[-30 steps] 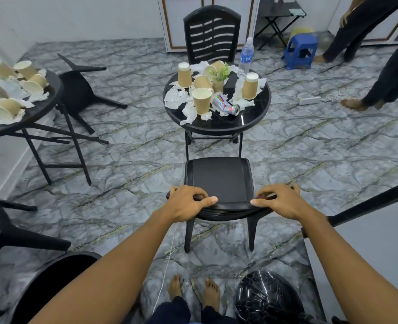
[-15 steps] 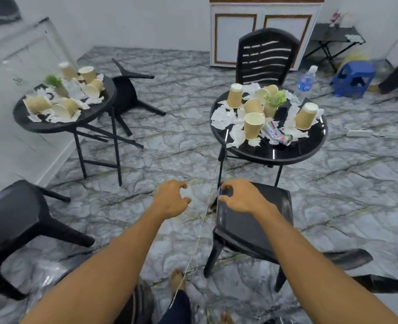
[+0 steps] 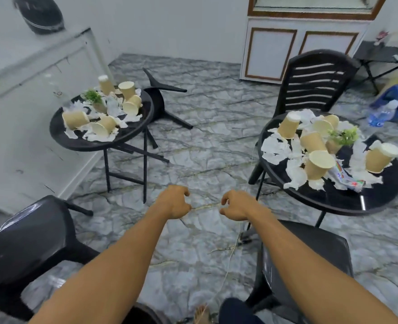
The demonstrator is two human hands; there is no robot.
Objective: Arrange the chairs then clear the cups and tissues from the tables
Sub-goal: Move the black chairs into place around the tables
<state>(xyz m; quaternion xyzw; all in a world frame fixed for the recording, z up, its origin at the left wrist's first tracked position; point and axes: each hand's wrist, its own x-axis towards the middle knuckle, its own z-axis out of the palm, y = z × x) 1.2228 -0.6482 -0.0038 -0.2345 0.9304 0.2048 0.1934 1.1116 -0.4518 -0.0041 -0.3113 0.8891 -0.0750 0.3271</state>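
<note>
Glossy round black table (image 3: pixel 338 202) holds tan paper cups (image 3: pixel 319 164) amid crumpled white tissues (image 3: pixel 275 148); left hand (image 3: pixel 174 202) and right hand (image 3: pixel 235 205) hover loosely curled, empty.

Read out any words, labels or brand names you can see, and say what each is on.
Nothing reads clearly.
Water bottle behind the right table: blue label, print too blurred.
Colourful packet on that table: lettering blurred, unreadable.
Clear bottle at the left table's far edge: small label, too blurred.
</note>
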